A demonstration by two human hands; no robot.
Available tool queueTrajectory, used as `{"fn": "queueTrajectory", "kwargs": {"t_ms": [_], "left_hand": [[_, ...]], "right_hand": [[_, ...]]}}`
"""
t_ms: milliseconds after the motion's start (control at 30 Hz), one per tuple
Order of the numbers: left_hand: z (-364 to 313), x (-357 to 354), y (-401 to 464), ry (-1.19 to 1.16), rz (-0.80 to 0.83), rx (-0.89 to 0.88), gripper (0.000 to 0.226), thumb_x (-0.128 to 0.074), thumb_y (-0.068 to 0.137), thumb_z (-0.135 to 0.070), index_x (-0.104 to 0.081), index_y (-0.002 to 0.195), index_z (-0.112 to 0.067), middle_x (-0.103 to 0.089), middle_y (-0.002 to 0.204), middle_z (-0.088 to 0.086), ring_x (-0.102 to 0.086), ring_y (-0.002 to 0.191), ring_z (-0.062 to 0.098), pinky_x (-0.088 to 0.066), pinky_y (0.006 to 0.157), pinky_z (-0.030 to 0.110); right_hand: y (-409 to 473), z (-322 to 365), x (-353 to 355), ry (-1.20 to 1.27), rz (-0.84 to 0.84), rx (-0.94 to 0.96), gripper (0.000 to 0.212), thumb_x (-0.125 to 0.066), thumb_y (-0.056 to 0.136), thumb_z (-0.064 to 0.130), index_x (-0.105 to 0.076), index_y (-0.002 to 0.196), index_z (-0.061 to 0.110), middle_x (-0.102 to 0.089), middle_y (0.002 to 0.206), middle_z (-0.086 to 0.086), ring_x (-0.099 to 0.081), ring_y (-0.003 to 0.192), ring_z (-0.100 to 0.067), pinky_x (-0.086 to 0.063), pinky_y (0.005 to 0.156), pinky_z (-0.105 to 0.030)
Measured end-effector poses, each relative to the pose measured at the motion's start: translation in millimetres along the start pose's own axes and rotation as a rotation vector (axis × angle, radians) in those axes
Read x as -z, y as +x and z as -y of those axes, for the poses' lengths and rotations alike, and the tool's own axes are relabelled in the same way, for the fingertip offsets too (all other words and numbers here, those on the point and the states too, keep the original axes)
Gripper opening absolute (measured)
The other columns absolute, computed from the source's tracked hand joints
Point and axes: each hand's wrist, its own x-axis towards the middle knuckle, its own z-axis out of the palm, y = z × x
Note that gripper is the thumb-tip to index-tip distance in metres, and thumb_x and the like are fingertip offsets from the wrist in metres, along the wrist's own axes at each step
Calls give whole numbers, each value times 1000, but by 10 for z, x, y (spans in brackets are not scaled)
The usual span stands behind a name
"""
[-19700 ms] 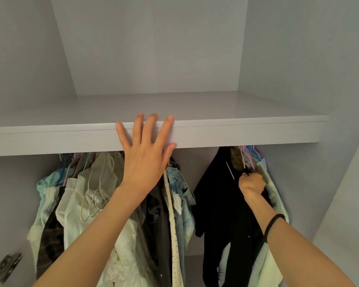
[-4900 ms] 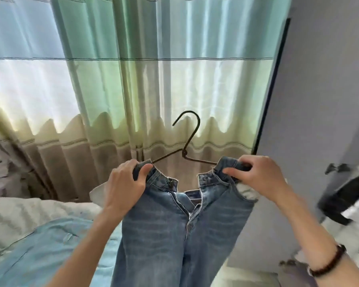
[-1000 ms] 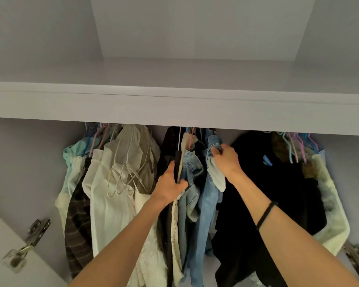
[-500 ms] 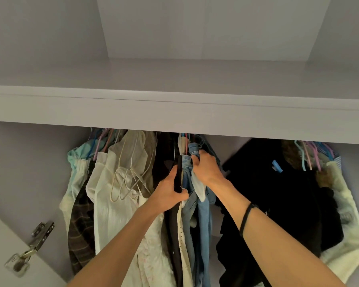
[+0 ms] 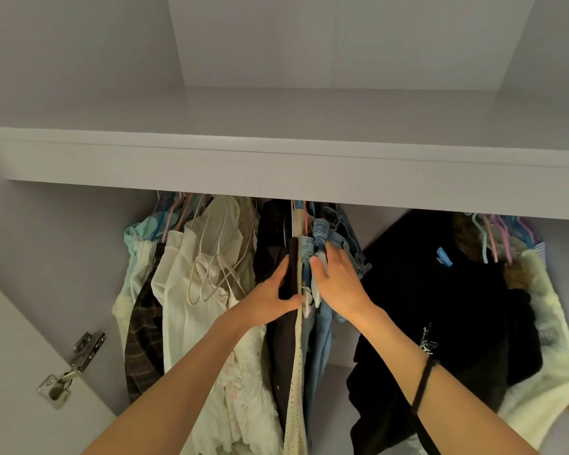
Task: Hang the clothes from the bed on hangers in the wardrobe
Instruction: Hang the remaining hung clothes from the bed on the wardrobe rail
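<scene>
Beneath the wardrobe's grey shelf edge (image 5: pixel 276 178), blue denim jeans (image 5: pixel 322 323) hang mid-rail. Left hand (image 5: pixel 270 300) grips a black hanging garment (image 5: pixel 291 274); right hand (image 5: pixel 339 280), fingers extended, presses the jeans. Denim looks heavy, limp; best held at the waistband.

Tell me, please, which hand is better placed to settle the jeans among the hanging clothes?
Probably the right hand: it rests on the jeans, while the left hand grips the dark garment beside them.

Under the wardrobe shelf (image 5: pixel 276 178), a dark garment (image 5: pixel 291 274) was gripped by the left hand (image 5: pixel 270 300), while hanging jeans (image 5: pixel 322 244) were touched by the right hand (image 5: pixel 339 284).
</scene>
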Motion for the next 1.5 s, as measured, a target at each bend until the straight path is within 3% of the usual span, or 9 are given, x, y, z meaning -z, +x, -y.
{"fn": "queueTrajectory", "kwargs": {"t_ms": [167,367,567,700,933,1067,1267,1367,1500], "left_hand": [[-158,-96,-196,172,-137,-20,76,-53,93,-32,-1,149,-25,-11,154,-8,-11,141,6,-14,106,14],[86,-255,-958,813,-512,-16,71,-43,96,-39,7,145,-29,1,157,1,5,144,20,-8,118,40],[527,-620,-2244,906,-728,291,61,-44,93,-41,-19,145,-23,-26,151,10,-19,140,33,-20,110,48],[908,-1037,-3415,838,-760,672,61,-29,88,-47,-30,143,-19,-38,145,11,-31,135,35,-23,104,46],[913,-2044,-5163,646,-1089,1080,58,-62,85,-31,-43,137,-14,-40,143,14,-31,135,38,-35,103,51],[768,-2893,-5952,516,-1223,1347,52,-48,84,-38,-48,130,-15,-49,135,15,-43,127,38,-43,96,50],[451,-4310,-6987,279,-1319,1697,52,-36,81,-41,-47,125,-16,-56,127,17,-53,118,38,-45,90,47],[293,-4974,-7458,147,-1330,1850,53,-25,91,-45,-54,123,-14,-57,126,16,-54,116,37,-48,88,43],[124,-5701,-7844,16,-1423,1946,67,-15,89,-49,-46,136,-13,-39,144,14,-27,137,33,-30,107,43]], "right_hand": [[-223,-27,130,-323,-90,158,58,-40,98,31,-22,145,4,-26,149,-14,-22,139,-27,-19,114,-38],[-476,179,-16,-463,-115,490,55,-42,89,35,-45,134,2,-48,137,-18,-43,129,-34,-29,106,-53],[-1102,301,-660,-402,174,720,59,-38,95,42,-32,143,8,-37,146,-13,-32,137,-29,-23,111,-50],[-1718,501,-1175,-416,413,896,70,-13,91,55,-24,146,14,-28,151,-9,-24,140,-25,-17,113,-48],[-3110,1077,-1806,-283,758,1196,70,-15,90,55,-13,149,17,-16,156,-4,-11,143,-20,-5,115,-41],[-4222,1329,-1999,-189,943,1400,63,-34,96,46,-13,149,20,-17,155,-2,-8,144,-17,1,115,-39],[-6017,1447,-1995,-139,1172,1676,61,-36,97,45,-16,148,20,-19,155,-2,-11,143,-18,-2,116,-40],[-6803,1326,-1940,-125,1260,1759,59,-39,94,45,-31,144,14,-35,147,-9,-29,138,-25,-16,113,-47],[-7659,1102,-1965,-133,1333,1838,70,-24,85,55,-44,136,12,-49,137,-9,-45,128,-29,-32,105,-49]]}}
